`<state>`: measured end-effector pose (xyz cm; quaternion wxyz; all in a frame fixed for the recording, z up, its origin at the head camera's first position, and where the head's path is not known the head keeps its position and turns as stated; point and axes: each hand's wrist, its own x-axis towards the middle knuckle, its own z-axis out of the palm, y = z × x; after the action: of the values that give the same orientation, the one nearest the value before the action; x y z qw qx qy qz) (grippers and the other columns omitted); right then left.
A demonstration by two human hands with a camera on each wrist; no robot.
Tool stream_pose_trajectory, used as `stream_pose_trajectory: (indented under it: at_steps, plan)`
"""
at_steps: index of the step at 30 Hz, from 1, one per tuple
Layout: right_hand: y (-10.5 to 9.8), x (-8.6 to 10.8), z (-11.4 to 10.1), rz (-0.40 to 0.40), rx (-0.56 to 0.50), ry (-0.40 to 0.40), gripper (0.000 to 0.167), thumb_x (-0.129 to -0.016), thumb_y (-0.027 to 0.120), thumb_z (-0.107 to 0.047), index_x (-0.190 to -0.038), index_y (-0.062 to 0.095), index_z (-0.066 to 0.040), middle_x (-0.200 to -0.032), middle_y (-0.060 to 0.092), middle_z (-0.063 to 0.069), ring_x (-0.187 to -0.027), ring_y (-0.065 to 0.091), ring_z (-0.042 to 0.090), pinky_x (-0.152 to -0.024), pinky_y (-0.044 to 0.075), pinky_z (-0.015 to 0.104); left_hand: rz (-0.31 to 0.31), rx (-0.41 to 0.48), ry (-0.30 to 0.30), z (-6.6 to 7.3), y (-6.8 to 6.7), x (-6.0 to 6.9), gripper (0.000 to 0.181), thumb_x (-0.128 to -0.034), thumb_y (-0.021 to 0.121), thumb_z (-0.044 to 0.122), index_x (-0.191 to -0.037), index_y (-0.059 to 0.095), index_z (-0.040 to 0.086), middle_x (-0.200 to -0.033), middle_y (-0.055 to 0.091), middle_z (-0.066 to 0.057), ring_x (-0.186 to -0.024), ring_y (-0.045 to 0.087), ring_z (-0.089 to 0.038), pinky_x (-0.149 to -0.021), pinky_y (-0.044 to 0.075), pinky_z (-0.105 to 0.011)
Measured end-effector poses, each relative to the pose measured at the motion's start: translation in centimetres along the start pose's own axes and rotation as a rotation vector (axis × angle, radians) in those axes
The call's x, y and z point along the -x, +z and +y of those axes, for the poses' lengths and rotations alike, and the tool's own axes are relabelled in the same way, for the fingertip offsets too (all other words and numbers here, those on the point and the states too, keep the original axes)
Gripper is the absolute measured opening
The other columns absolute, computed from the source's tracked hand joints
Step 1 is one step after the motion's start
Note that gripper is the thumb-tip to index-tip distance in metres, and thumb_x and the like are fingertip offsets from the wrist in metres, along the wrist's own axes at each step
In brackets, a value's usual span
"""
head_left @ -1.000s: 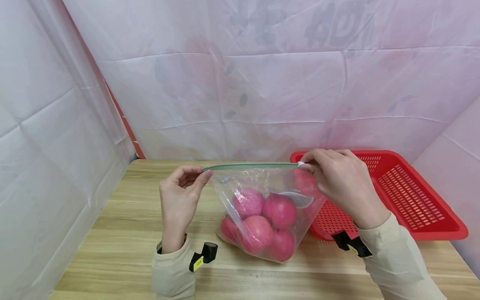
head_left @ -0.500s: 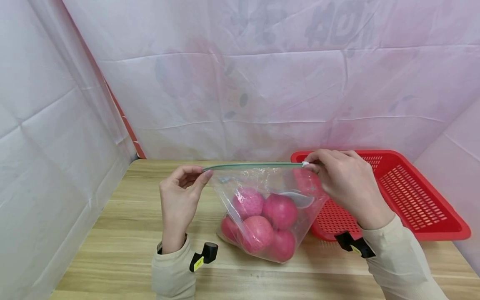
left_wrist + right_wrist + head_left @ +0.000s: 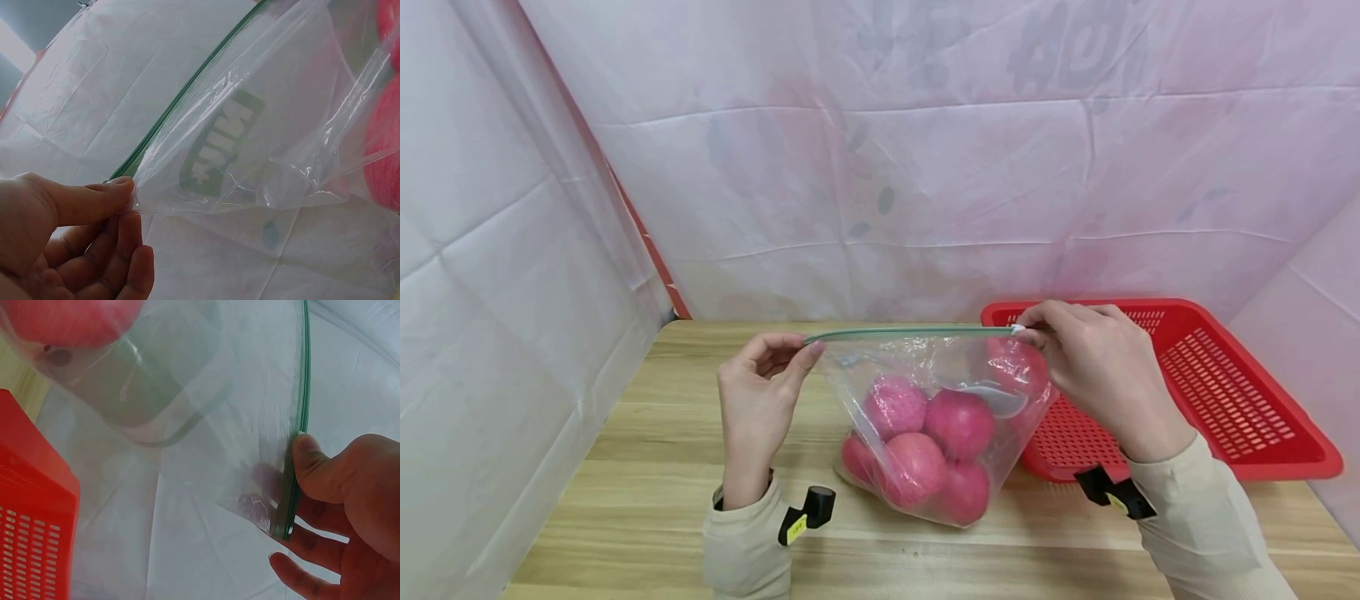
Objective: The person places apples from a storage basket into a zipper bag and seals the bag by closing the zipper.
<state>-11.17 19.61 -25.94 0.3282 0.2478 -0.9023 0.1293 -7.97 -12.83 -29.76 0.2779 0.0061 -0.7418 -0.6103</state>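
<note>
A clear zip bag (image 3: 951,362) stands upright on the table, with several pinkish-red apples (image 3: 959,425) in its lower part. Along its top runs a green zip strip (image 3: 910,332), stretched nearly straight between the two hands. My left hand (image 3: 762,392) pinches the bag's top left corner between thumb and forefinger; in the left wrist view the strip (image 3: 187,90) slopes away from that thumb. At the other end my right hand (image 3: 1097,367) pinches a small white slider (image 3: 1017,330) on the strip. The right wrist view has that thumb on the strip (image 3: 306,369), close to the bag's corner.
A red perforated plastic basket (image 3: 1221,392) stands at the right, partly behind the right hand and the bag. Wood-grain table (image 3: 647,483) stretches to the left and front. Pale printed cloth (image 3: 925,183) hangs behind and at both sides.
My right hand has slid a little to the right along the zip strip, taking the white slider with it. The left hand and the apples have hardly moved.
</note>
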Motion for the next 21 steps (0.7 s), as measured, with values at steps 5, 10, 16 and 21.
stream_pose_trajectory:
  at_steps: [5, 10, 16, 21]
  plan:
    - [0.02, 0.19, 0.12, 0.004, 0.005, 0.009, 0.023, -0.079, 0.086, -0.008, -0.094, 0.07, -0.012, -0.08, 0.074, 0.003, -0.071, 0.066, 0.032, -0.073, 0.05, 0.049, 0.0, -0.005, -0.003, 0.05, -0.08, 0.01, 0.019, -0.0832, 0.085, 0.007, -0.094, 0.073, -0.004, -0.088, 0.073, -0.016, -0.074, 0.068, -0.005, -0.074, 0.058, -0.016]
    - [-0.06, 0.34, 0.25, -0.005, 0.014, 0.016, 0.023, -0.078, 0.087, -0.008, -0.094, 0.071, -0.012, -0.078, 0.073, 0.003, -0.066, 0.065, 0.029, -0.067, 0.048, 0.046, 0.003, -0.002, -0.006, 0.09, -0.13, 0.05, 0.019, -0.0833, 0.085, 0.007, -0.093, 0.073, -0.004, -0.088, 0.073, -0.016, -0.074, 0.068, -0.005, -0.074, 0.058, -0.016]
    - [-0.1, 0.51, 0.47, 0.004, 0.02, 0.021, 0.021, -0.079, 0.086, -0.008, -0.093, 0.071, -0.013, -0.077, 0.073, 0.003, -0.063, 0.065, 0.027, -0.065, 0.048, 0.046, 0.003, 0.0, -0.004, 0.14, -0.16, 0.05, 0.019, -0.0833, 0.084, 0.006, -0.094, 0.073, -0.004, -0.088, 0.073, -0.016, -0.074, 0.068, -0.005, -0.074, 0.058, -0.016]
    - [-0.1, 0.62, 0.6, 0.006, 0.025, 0.025, 0.02, -0.081, 0.085, -0.009, -0.093, 0.07, -0.013, -0.076, 0.072, 0.002, -0.062, 0.063, 0.026, -0.064, 0.048, 0.046, 0.004, -0.003, 0.0, 0.15, -0.16, 0.03, 0.018, -0.0833, 0.084, 0.006, -0.093, 0.073, -0.004, -0.088, 0.073, -0.016, -0.074, 0.068, -0.005, -0.074, 0.058, -0.016]
